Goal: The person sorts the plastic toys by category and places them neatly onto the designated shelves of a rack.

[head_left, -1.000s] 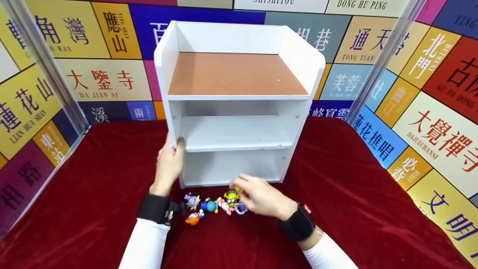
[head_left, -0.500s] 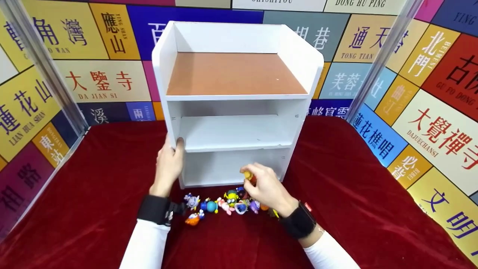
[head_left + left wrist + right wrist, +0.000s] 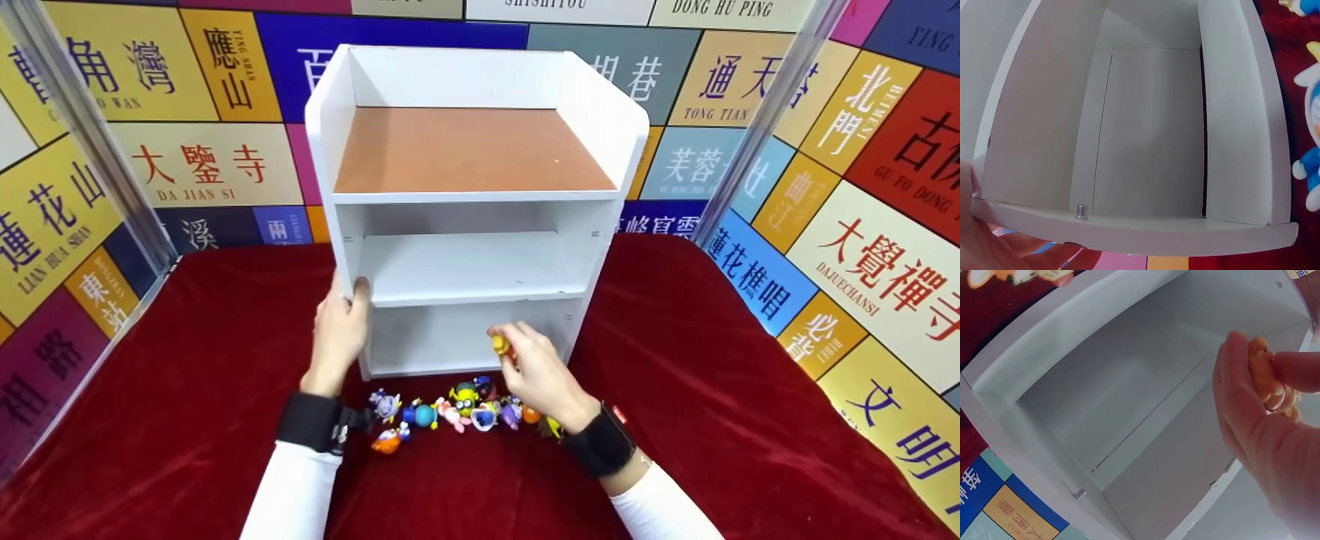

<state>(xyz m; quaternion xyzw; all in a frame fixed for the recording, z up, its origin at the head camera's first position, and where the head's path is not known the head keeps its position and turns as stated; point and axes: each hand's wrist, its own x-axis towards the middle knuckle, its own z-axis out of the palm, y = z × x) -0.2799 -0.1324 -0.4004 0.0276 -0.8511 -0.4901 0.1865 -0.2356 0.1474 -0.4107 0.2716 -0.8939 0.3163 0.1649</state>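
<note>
A white shelf unit (image 3: 480,299) with a brown top panel stands upright on red cloth. The left hand (image 3: 339,334) grips its left side panel, thumb on the front edge; in the left wrist view, fingers (image 3: 1044,250) show behind the panel. Between thumb and fingers the right hand (image 3: 541,375) pinches a small orange-yellow figure (image 3: 501,345) in front of the lower compartment. The right wrist view shows that figure (image 3: 1265,377) held by the right hand (image 3: 1258,422), apart from the shelf boards. Several small toy figures (image 3: 425,414) lie in front of the unit's base.
An orange and white figure (image 3: 388,440) lies nearest the front left of the group. Printed panels (image 3: 217,161) with large characters stand behind and at both sides, with metal posts (image 3: 757,127) at the corners. Red cloth (image 3: 697,360) covers the surface around the unit.
The right hand has risen from the row of toys to the lower compartment's front, holding the orange-yellow figure; toys it covered now show. The left hand keeps its grip on the side panel.
</note>
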